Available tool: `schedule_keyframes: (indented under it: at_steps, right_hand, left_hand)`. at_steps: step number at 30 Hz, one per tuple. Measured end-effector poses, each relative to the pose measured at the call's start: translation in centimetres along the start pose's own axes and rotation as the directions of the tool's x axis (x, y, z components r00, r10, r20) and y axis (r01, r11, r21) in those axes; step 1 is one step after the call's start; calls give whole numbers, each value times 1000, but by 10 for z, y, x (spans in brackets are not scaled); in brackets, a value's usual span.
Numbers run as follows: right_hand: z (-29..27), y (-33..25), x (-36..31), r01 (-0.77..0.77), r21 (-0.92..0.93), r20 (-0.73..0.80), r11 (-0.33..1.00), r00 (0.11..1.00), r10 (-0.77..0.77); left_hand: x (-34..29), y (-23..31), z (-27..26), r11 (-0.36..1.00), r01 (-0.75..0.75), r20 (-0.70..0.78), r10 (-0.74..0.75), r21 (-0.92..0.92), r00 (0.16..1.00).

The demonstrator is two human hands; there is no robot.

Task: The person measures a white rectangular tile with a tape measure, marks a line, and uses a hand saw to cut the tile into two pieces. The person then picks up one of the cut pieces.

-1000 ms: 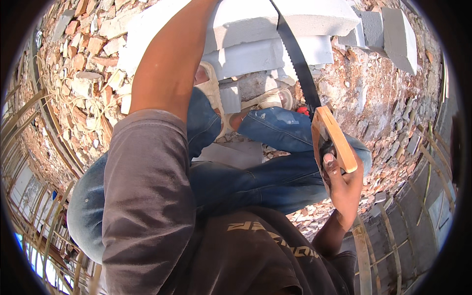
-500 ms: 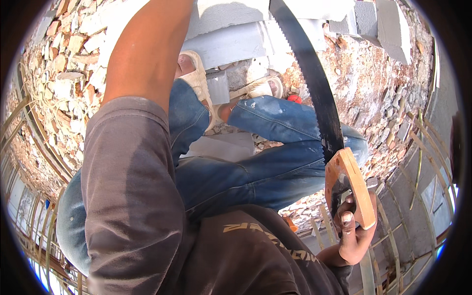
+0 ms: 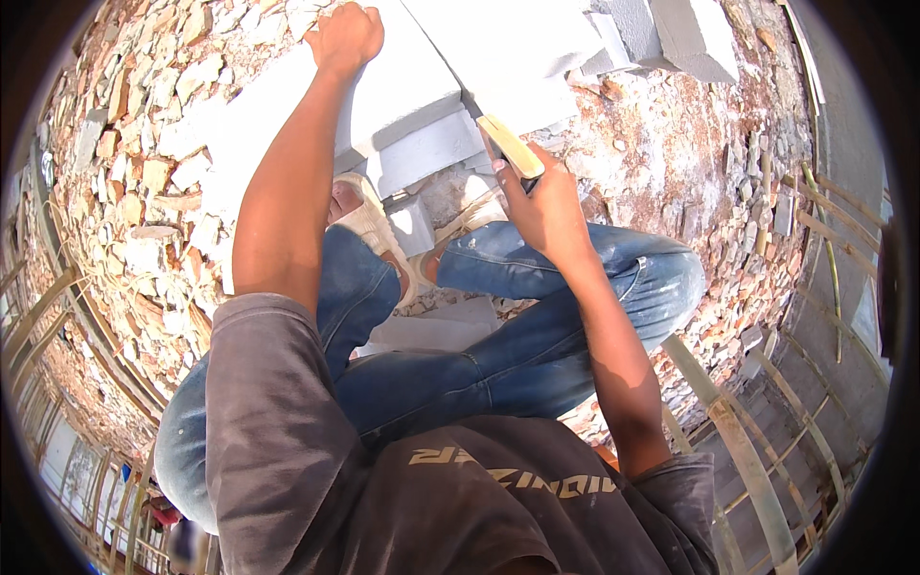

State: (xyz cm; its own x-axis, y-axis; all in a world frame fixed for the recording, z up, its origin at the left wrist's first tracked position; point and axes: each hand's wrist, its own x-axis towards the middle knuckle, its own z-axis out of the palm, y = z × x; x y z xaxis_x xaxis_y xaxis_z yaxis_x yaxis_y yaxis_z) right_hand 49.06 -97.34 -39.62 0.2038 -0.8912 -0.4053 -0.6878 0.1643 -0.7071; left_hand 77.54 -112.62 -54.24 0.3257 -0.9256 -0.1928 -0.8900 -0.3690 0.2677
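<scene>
My right hand (image 3: 551,201) is wrapped round the pale wooden handle (image 3: 513,146) of a handsaw, low by the near edge of a white block (image 3: 407,113). The saw's blade (image 3: 443,59) shows almost edge-on as a thin dark line running away from the handle across the bright top. My left arm reaches forward, and my left hand (image 3: 347,36) bears on the far left part of the block with its fingers curled; the fingertips are hidden. Strong glare washes out the block's top face. Under its near side lies another pale block (image 3: 426,153).
Grey-white block pieces (image 3: 695,38) stand at the far right. Broken brick rubble (image 3: 153,172) covers the ground on the left, with more rubble (image 3: 709,144) on the right. My sandalled feet (image 3: 369,216) are close below the block. Bamboo poles (image 3: 743,460) stand at the lower right.
My right hand has brought the saw from beside my right knee forward and left to the block, the blade turning edge-on. My left hand has come into view on the block.
</scene>
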Motion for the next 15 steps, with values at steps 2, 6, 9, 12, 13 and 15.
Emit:
schedule_keyframes:
  at_steps: [2,6,9,12,13,15]
  right_hand:
    - [-25,-3,-35,4,12,66,1000,998,-5]
    - [-55,5,-100,-49,51,75,997,996,45]
    - [-36,0,-88,-82,45,33,996,996,81]
    - [-21,-2,-50,-13,65,-11,998,1000,14]
    - [-18,1,-48,-54,97,17,994,998,53]
    - [-13,18,-55,-20,136,-30,990,999,25]
  left_hand:
    - [1,-4,-4,999,39,-20,-39,6,999]
    - [10,-5,-6,997,80,44,-80,-6,996]
    - [12,-2,-3,998,63,43,-62,-27,997]
    - [13,-4,-3,997,75,86,-72,-27,994]
    - [9,-4,-2,996,94,52,-94,3,994]
    - [-5,7,-7,996,93,-23,-93,-14,995]
